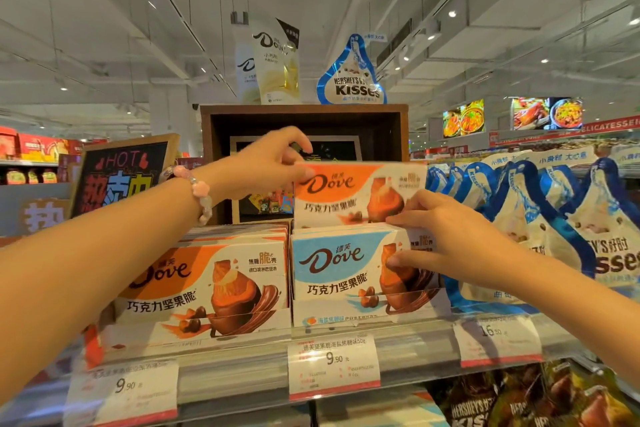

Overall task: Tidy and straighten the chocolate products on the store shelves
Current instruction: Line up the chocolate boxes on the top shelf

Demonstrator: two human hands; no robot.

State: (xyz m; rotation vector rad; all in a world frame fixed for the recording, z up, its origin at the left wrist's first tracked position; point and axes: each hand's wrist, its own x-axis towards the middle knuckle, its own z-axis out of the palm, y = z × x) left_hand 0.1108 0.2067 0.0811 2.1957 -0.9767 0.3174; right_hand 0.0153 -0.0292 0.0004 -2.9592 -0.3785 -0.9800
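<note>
An orange Dove box [341, 192] stands upright on top of the row of blue Dove boxes [337, 270]. My left hand [266, 163], with a pink bead bracelet on the wrist, pinches the orange box's top left corner. My right hand [446, 239] rests on the right end of the blue boxes, thumb against the front face and fingers touching the lower right edge of the orange box. To the left sits a row of orange Dove boxes [207, 284] on the same shelf.
Blue-and-white Hershey's Kisses bags [554, 218] hang to the right. A dark wooden display box [304, 114] stands behind, with Dove and Kisses bags on top. A "HOT" chalkboard sign [121, 173] leans at the left. Price tags [334, 364] line the shelf edge; brown Kisses bags [519, 399] lie below.
</note>
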